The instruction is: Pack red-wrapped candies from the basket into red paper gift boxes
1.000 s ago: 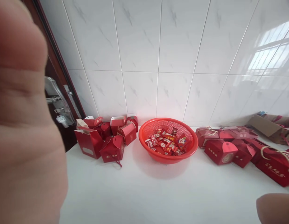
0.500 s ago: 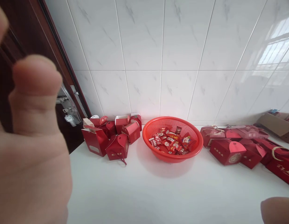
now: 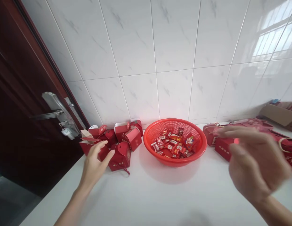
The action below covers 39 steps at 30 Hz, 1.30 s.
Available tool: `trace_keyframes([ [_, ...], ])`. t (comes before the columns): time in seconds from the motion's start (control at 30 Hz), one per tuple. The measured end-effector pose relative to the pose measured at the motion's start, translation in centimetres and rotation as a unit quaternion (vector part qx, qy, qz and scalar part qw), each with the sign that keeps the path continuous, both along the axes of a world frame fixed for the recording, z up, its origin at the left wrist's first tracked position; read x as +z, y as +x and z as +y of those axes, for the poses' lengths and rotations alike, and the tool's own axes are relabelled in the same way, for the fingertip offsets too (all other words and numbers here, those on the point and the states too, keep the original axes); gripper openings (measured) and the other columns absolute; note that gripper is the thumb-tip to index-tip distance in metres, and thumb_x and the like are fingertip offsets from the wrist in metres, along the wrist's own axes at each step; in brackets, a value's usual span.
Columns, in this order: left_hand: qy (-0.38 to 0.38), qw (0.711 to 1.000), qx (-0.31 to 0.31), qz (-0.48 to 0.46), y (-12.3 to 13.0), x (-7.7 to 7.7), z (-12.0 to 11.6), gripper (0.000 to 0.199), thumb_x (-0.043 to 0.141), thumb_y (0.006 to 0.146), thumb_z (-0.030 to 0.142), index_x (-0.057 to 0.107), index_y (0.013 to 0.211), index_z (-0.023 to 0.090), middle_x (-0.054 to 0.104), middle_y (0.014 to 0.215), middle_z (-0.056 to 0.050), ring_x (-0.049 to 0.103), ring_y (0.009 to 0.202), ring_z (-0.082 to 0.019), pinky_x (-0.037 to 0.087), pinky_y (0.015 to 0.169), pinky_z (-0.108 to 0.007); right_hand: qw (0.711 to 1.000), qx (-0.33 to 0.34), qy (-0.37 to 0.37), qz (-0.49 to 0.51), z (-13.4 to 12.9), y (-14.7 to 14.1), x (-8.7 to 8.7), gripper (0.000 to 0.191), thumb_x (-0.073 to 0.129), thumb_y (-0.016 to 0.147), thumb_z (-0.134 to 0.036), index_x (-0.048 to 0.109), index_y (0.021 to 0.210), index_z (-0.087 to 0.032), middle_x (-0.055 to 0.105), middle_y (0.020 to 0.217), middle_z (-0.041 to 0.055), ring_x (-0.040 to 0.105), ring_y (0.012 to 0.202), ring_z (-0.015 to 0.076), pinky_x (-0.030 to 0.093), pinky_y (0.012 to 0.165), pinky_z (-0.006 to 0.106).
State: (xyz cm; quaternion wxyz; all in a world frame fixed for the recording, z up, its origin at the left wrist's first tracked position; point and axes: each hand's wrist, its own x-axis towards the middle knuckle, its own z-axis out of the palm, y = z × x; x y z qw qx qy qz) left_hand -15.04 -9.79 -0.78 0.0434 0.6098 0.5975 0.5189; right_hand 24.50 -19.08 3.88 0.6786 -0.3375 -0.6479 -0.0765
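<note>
My left hand [image 3: 95,163] has its thumb and fingers apart, with nothing held, beside a red gift box [image 3: 121,157] in the left cluster. Part of another red box behind it is hidden by the fingers. On the right, my right hand [image 3: 256,163] is raised, blurred, its fingers curved and spread from the thumb, holding nothing visible. It covers part of the right group of red boxes [image 3: 223,148]. Between the hands stands a red plastic basket [image 3: 175,161] with several red-wrapped candies [image 3: 173,144] inside.
A white table [image 3: 160,201] meets a tiled wall [image 3: 171,91]. At the left is a dark wooden door [image 3: 16,119] with a metal handle [image 3: 50,115] and keys. An open cardboard box [image 3: 275,115] lies at the far right, near more red packaging.
My left hand has moved away from the camera toward the left boxes. More of my right hand has come into view, over the right boxes. The view has tilted and shifted left.
</note>
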Motion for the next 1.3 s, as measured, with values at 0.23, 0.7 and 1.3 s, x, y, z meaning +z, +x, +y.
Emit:
trace_keyframes([
  [0.23, -0.080, 0.995, 0.052, -0.035, -0.2, -3.5, 1.4, 0.060, 0.064, 0.071, 0.061, 0.065, 0.114, 0.020, 0.069, 0.125, -0.017, 0.068, 0.116, -0.036, 0.052, 0.105, -0.054, 0.980, 0.081, -0.068, -0.166, 1.0, -4.0, -4.4, 0.027, 0.051, 0.093, -0.003, 0.058, 0.110, -0.022, 0.067, 0.096, 0.0074, 0.064, 0.085, 0.0220, 0.051, 0.073, 0.038],
  [0.7, 0.011, 0.996, -0.031, -0.087, 3.1, -4.6, -1.5, 0.035, 0.058, 0.087, 0.050, 0.069, 0.104, 0.021, 0.077, 0.107, -0.010, 0.073, 0.104, -0.027, 0.060, 0.093, -0.039, 0.949, 0.175, -0.178, -0.193, 2.5, -8.4, -9.4, 0.031, 0.051, 0.096, -0.013, 0.052, 0.125, -0.024, 0.066, 0.112, 0.0104, 0.065, 0.097, 0.0217, 0.057, 0.082, 0.036],
  [1.3, -0.207, 0.920, -0.312, -0.115, 10.3, -3.8, -7.2, 0.046, 0.075, 0.082, 0.040, 0.068, 0.125, 0.027, 0.067, 0.135, -0.009, 0.061, 0.129, -0.031, 0.051, 0.109, -0.042, 0.887, 0.232, -0.333, -0.220, 1.9, -8.5, -7.9, 0.010, 0.073, 0.089, -0.019, 0.065, 0.084, -0.021, 0.062, 0.084, 0.0014, 0.059, 0.072, 0.0156, 0.050, 0.062, 0.027],
])
